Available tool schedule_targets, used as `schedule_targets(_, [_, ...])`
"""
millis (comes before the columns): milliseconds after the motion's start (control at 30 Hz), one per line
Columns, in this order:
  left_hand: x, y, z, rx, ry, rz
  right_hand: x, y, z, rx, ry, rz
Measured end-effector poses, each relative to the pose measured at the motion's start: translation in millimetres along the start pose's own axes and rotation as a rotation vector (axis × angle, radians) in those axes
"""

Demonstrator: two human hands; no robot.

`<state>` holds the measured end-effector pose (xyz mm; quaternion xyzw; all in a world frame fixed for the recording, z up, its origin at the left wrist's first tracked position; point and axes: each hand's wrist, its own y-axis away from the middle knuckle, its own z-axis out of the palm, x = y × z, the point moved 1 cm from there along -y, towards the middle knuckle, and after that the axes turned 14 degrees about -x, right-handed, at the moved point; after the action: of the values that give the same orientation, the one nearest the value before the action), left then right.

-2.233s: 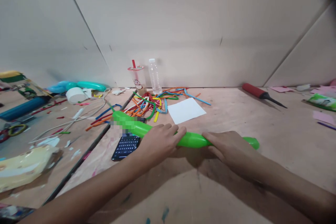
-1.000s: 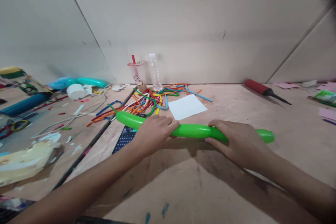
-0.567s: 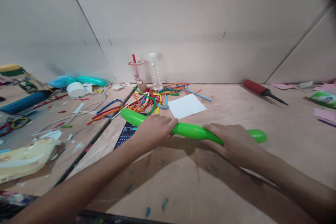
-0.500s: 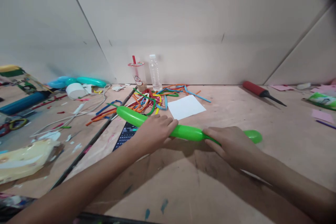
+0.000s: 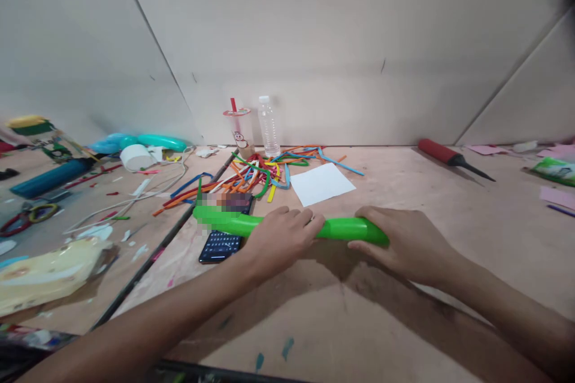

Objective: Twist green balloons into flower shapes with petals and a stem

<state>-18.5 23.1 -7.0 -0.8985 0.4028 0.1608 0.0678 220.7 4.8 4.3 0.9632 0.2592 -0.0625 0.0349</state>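
Green balloon (image 5: 345,229), long and thin, is in both hands over the counter (image 5: 386,323), stretching from side to side. The left hand (image 5: 285,236) holds it near the middle, with its fingers curled over the top. The right hand (image 5: 404,239) is wrapped around the right part, with its thumb low and its other fingers on top, so the balloon is pinched between them. That hand hides the right end. The left end is blurry and covers part of a black phone (image 5: 220,246) on the counter. Behind the balloon is a flat white paper (image 5: 322,184), and just beside it is a messy pile of colorful strips (image 5: 251,178). A cup (image 5: 240,131) with a red straw and a clear bottle (image 5: 269,131) stand up by the wall (image 5: 305,48). A red pump (image 5: 438,152) with a black tip lies far off to the right. Over on the left are a blue pump (image 5: 51,178), a white roll (image 5: 137,158), a white cord (image 5: 164,192) and scissors (image 5: 44,212) with a yellow loop.
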Motion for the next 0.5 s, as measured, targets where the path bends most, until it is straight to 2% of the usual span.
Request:
schedule_targets(133, [-7, 0, 0.7, -0.022, -0.013, 0.032, 8, -2, 2, -0.114, -0.032, -0.043])
schedule_targets(233, [-7, 1, -3.2, -0.013, -0.039, 0.030, 8, -2, 5, -0.149, -0.014, -0.089])
schedule_targets(500, [-11, 4, -8.3, -0.031, -0.065, 0.077, 9, 0, 14, -0.076, 0.161, -0.196])
